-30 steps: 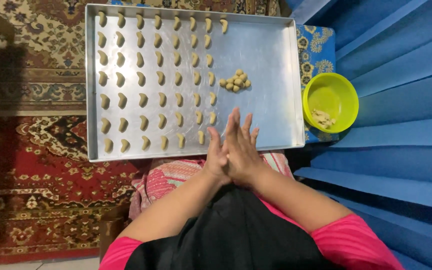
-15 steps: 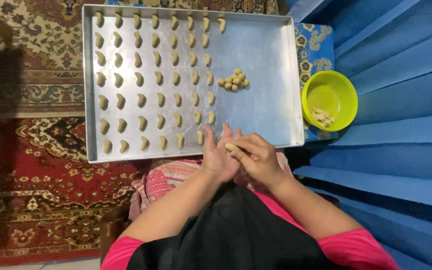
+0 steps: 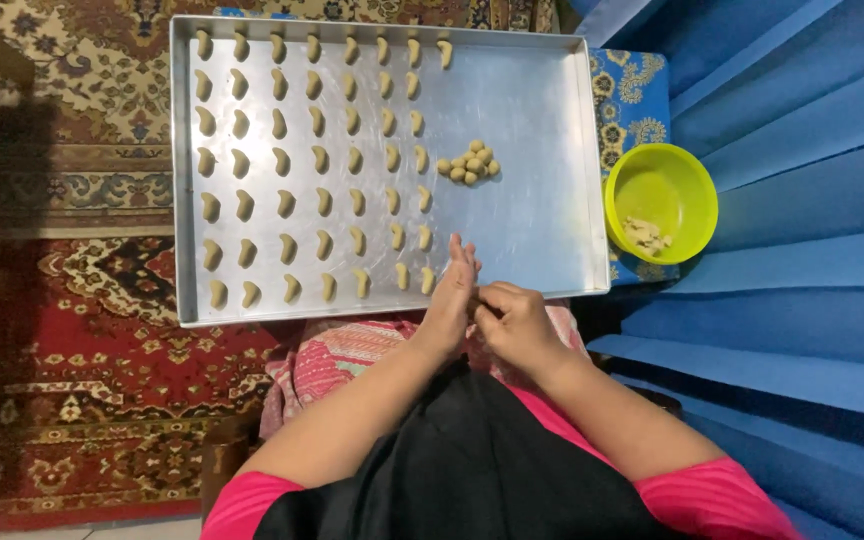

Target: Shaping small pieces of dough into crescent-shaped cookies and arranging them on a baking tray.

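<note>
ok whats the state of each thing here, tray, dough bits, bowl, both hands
rectangular metal baking tray: flat on the patterned carpet, left part filled, right part mostly bare
curved pale dough pieces: laid in neat rows
small round dough balls: heaped in a loose cluster, unshaped
round yellow plastic bowl: upright, nearly empty, a few scraps inside
left hand: fingers straight, against the right hand
right hand: curled, fingertips pinched together

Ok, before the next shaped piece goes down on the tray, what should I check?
1. Dough piece between the left hand and right hand: cannot tell, hidden by fingers.
2. Free spot on the tray right of the rows of crescents: ok.
3. Pile of dough balls within reach: ok.
4. Yellow bowl off the tray: ok.
</note>
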